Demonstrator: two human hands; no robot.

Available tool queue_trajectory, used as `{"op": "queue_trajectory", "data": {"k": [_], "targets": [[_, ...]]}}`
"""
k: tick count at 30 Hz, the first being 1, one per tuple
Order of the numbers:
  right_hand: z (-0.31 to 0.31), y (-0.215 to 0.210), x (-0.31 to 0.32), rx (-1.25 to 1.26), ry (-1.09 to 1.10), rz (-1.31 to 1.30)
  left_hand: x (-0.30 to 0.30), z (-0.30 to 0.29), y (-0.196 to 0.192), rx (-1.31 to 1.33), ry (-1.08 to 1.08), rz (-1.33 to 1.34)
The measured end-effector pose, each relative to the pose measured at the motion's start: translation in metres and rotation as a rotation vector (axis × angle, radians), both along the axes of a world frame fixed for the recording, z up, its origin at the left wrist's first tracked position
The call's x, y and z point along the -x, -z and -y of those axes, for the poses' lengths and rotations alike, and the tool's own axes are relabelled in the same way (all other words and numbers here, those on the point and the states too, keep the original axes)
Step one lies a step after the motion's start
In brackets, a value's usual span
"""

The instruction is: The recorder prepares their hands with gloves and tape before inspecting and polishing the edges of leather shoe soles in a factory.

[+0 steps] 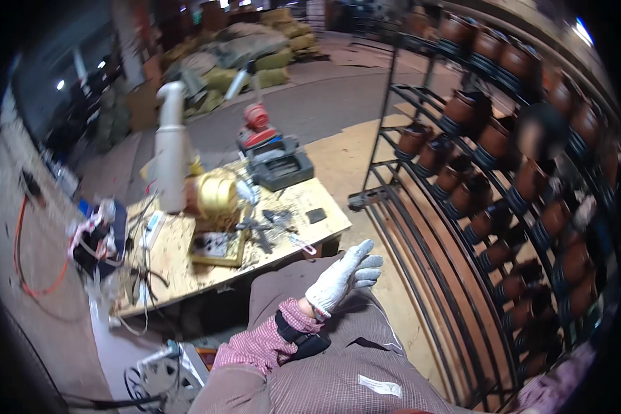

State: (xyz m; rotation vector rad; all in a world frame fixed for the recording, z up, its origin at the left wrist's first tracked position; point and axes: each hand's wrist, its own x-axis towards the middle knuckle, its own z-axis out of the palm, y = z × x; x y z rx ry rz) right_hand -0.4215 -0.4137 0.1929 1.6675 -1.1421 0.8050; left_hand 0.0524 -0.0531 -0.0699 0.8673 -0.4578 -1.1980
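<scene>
My left hand [343,276], in a white knit glove, hangs over my brown apron [352,355]. Its fingers are stretched out and slightly apart, with nothing in them. Between the hand and a shoe rack [421,265] on the right lies a strip of floor. The nearest thing on the wooden worktable [324,196] is a small pink-and-white loop [302,243] at its front edge. Of my right arm only a pink checked sleeve [555,386] shows at the lower right; the hand is out of sight.
Brown boots [466,110] with dark bottoms fill the rack's upper tiers. On the table stand a beige pipe [170,148], a yellow rounded machine part [214,193], a black tray [279,169] and scattered tools. A person's head [541,131] shows behind the rack. Sacks [241,58] lie farther back.
</scene>
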Motion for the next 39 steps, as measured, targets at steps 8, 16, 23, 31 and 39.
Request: {"op": "queue_trajectory", "data": {"k": [8, 16, 23, 31, 39], "targets": [[-0.220, 0.086, -0.199, 0.120, -0.794, -0.157, -0.003, -0.025, 0.022, 0.067, -0.100, -0.008], [-0.314, 0.152, -0.403, -0.934, -1.793, -1.150, -0.023, -0.141, 0.098, 0.901, -0.374, -0.728], [-0.304, 0.220, -0.433, -1.073, -1.924, -0.668, -0.064, -0.247, 0.186, 0.632, -0.826, -0.599], [-0.285, 0.245, -0.411, -1.275, -1.626, -0.623, -0.159, -0.265, 0.206, 0.540, -0.966, -0.469], [-0.267, 0.269, -0.399, -1.262, -1.562, -0.488, -0.114, -0.249, 0.139, 0.629, -1.022, -0.300]]}}
